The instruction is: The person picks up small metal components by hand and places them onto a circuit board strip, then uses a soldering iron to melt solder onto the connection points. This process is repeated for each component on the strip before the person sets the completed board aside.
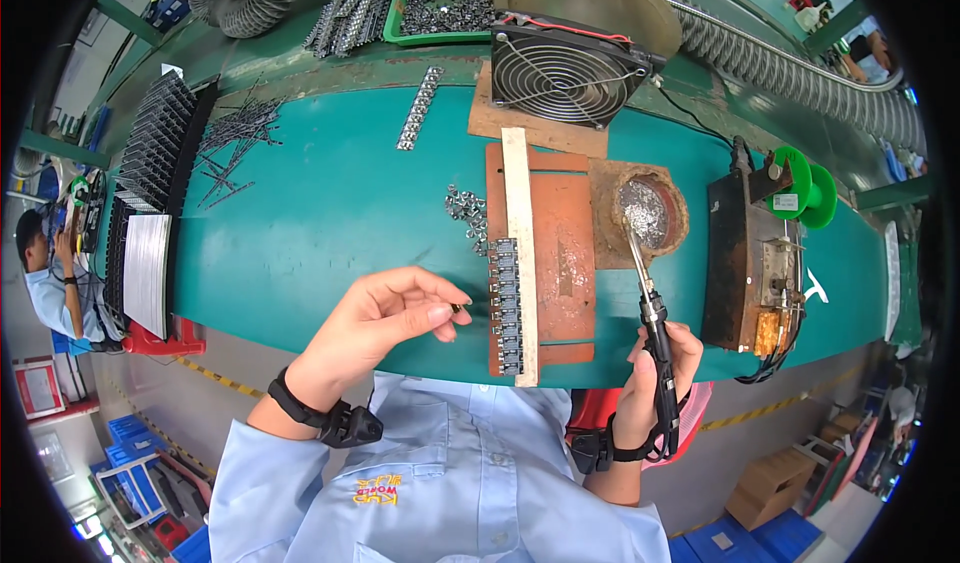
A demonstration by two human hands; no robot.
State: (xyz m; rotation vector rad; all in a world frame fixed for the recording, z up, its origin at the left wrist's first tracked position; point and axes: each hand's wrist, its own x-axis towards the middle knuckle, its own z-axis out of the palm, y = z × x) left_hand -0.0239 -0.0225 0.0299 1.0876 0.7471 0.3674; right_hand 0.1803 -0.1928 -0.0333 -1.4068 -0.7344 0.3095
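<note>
My left hand [375, 325] hovers left of the reddish-brown fixture board [565, 263], its thumb and fingertips pinching a tiny dark component [458, 308] whose kind is too small to tell. A black soldering iron [656, 338] is gripped in my right hand [640, 403]; its metal tip reaches into a round, crusted solder pot [680, 225] with silvery contents. Along the board's left side runs a pale strip [519, 203]. Several dark blocky components [507, 308] stand in a row against it. Small shiny metal pieces [467, 213] lie loose beyond my left hand.
A black fan [570, 78] stands at the back on a wooden board. Right of the pot are a metal box-like device [735, 263] and a green spool [805, 188]. At left sit a black rack [155, 143] and scattered thin strips [235, 133]; a green tray [395, 23] holds metal parts.
</note>
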